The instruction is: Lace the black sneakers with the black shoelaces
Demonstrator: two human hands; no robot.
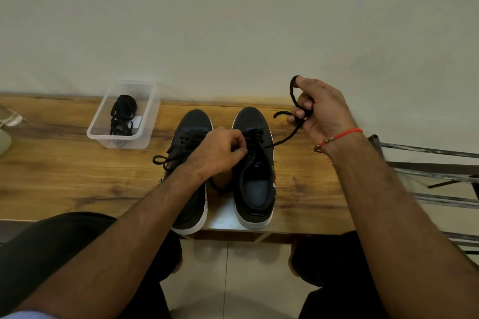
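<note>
My knees in dark trousers [64, 248] sit closest, tucked under the wooden table [64, 171], so both arms reach straight over the edge to the pair. The two sneakers stand side by side, toes to the wall, heels toward me, which keeps the eyelets facing up. The left sneaker [190, 171] looks laced already, its bow flopped off to the left. Now the right sneaker [255, 171]: my left hand [217, 150] has fingers curled, pinching at the lacing near the upper eyelets, I'd say to hold the crossings steady. My right hand [321, 109] is lifted off to the side, fingers curled round the shoelace [283, 137], pulling it taut from the shoe. Spare laces [121, 118] wait in the clear tub [116, 141], back left.
</note>
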